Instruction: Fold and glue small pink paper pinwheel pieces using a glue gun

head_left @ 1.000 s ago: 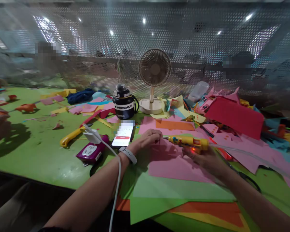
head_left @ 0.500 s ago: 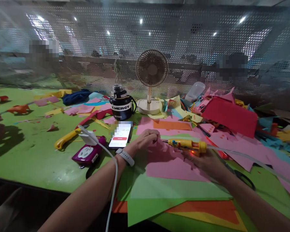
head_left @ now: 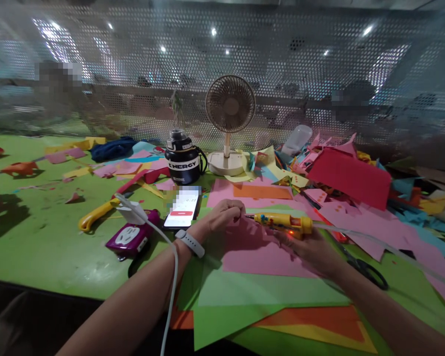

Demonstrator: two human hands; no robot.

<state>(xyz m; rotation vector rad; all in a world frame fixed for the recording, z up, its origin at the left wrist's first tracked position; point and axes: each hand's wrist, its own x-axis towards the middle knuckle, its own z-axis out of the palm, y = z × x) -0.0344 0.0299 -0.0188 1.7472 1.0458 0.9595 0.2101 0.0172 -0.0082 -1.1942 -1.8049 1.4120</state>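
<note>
A big screen full of little holes (head_left: 152,64) stands behind the far edge of your long green table (head_left: 59,252). Sheets of paper lie in a pile in front of you, with a pale green sheet (head_left: 274,292) under a pink sheet (head_left: 259,259), and the pile pokes past the near edge. A bright red sheet (head_left: 350,178) sits on the messy scraps to the right, toward the far edge. The round fan (head_left: 230,104) stands near the far edge, beside the dark bottle (head_left: 183,168). Your right hand (head_left: 309,244) is wrapped around the yellow glue gun (head_left: 280,221), over the pink sheet, with a red light on. Your left hand (head_left: 227,216) is curled closed by its metal tip; you cannot tell if it pinches something small. The lit phone (head_left: 181,210) lies just left of the pile. Next to it, closer to the near edge, is the purple power strip (head_left: 129,241), with a white plug (head_left: 132,213) on it. A pale watch (head_left: 190,244) circles your left wrist.
</note>
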